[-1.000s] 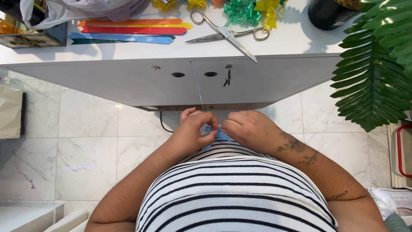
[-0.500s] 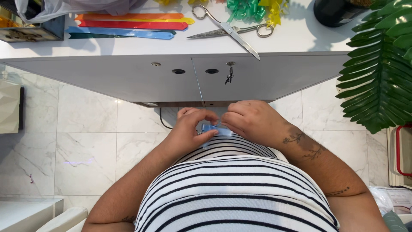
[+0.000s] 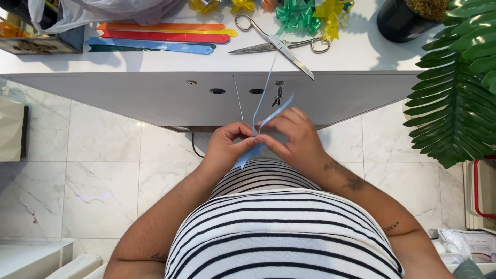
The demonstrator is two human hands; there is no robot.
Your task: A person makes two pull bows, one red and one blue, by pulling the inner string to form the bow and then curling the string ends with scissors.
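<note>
Blue ribbon (image 3: 257,135), a narrow light-coloured strip, sits pinched between both hands just above the person's striped shirt (image 3: 279,227) and in front of the white desk's (image 3: 155,98) drawer face. The shirt fills the lower middle of the view and hides the lap; nothing lies between the camera and the hands. Both forearms come up from the lower corners and meet at the middle. The left hand (image 3: 223,150) is curled, thumb and forefinger pressed together on the ribbon's lower part; the right hand (image 3: 295,142) lies knuckles up, its fingertips also clamped on the strip where the two hands touch. The ribbon's long axis runs roughly upright in the view: a short tail points down and left below the fingers, one thin end rises straight up toward the desk edge, and a second piece arcs up and right over the right hand. Pale marble floor tiles (image 3: 93,181) show below the desk. On the desktop farther off lie scissors (image 3: 276,42), flat coloured ribbon strips (image 3: 160,39), curly ribbon bows (image 3: 305,14), a plastic bag (image 3: 103,9) and a dark pot (image 3: 400,20), with green palm leaves (image 3: 454,88) at the right.
</note>
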